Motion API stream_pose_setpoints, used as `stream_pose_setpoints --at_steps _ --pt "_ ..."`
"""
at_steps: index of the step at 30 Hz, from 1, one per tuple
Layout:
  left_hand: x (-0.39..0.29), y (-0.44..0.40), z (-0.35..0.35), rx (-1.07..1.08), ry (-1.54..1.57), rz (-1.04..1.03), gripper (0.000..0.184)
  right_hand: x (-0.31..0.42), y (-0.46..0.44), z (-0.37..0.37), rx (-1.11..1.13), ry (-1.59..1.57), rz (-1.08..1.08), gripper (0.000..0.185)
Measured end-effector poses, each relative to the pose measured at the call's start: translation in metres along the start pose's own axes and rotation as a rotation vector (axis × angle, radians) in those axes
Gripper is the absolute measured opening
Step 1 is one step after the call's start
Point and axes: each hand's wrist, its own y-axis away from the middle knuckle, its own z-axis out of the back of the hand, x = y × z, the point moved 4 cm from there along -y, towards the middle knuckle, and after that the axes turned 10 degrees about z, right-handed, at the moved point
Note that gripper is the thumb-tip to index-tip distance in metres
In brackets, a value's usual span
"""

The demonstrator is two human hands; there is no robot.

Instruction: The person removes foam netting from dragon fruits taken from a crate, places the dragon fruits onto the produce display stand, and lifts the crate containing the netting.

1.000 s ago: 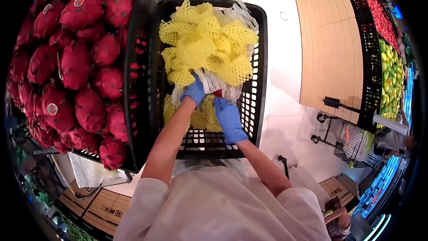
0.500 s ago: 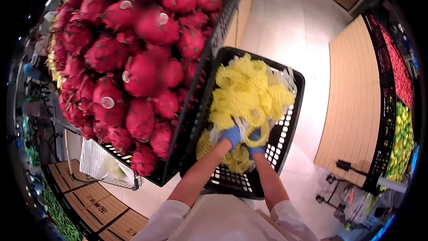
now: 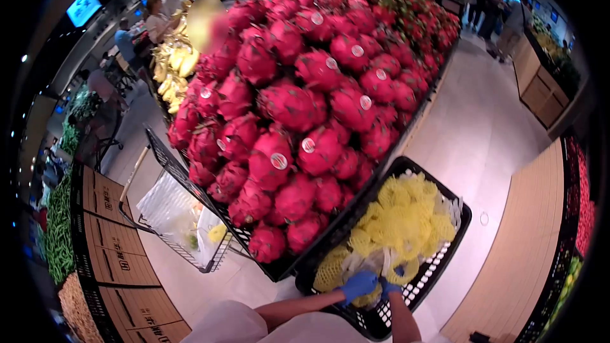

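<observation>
Pale floor [image 3: 480, 121] flanks a black crate [image 3: 420, 284] of crumpled, holey yellow netting [image 3: 406, 216]; left hand [image 3: 359, 286] and right hand [image 3: 389, 289] adjoin it, grip unclear.

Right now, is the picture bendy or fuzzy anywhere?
In the head view, yes: the right-hand wooden stand curves and the corners go black; a round smeary patch blurs where the dragon fruit meet the yellow fruit; the floor looks pale and bright; the yellow nets look slightly soft.
</observation>
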Motion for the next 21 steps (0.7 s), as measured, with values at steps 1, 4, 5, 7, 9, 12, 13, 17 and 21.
stream_pose_setpoints --at_steps 1,4,5,7,9,12,13,17,21 --pt "0.003 -0.001 -0.008 0.044 0.022 0.030 0.031 0.004 -0.003 -0.003 0.002 0.022 -0.036 0.072" --pt "0.011 -0.004 -0.022 0.159 0.046 0.157 0.029 0.013 -0.014 -0.003 0.012 0.038 -0.103 0.071" --pt "0.018 -0.007 -0.032 0.183 -0.007 0.090 0.028 0.015 -0.017 0.000 0.011 0.032 -0.119 0.070" --pt "0.054 -0.030 -0.088 0.247 -0.138 -0.029 0.028 0.016 -0.021 0.003 0.004 0.022 -0.148 0.069" --pt "0.100 -0.062 -0.166 0.328 -0.288 -0.140 0.028 0.019 -0.023 0.010 -0.002 -0.003 -0.174 0.068" --pt "0.056 -0.024 -0.063 0.320 0.011 0.159 0.035 0.016 -0.027 0.012 -0.013 -0.078 -0.210 0.067" --pt "0.049 -0.019 -0.044 0.296 0.128 0.266 0.038 0.015 -0.025 0.014 -0.024 -0.124 -0.221 0.067" --pt "0.022 0.001 0.015 0.155 0.600 0.550 0.047 0.023 -0.003 0.036 -0.121 -0.406 -0.250 0.066" --pt "-0.002 0.000 0.027 0.050 0.888 0.356 0.058 0.053 0.030 0.062 -0.317 -0.681 -0.202 0.065"
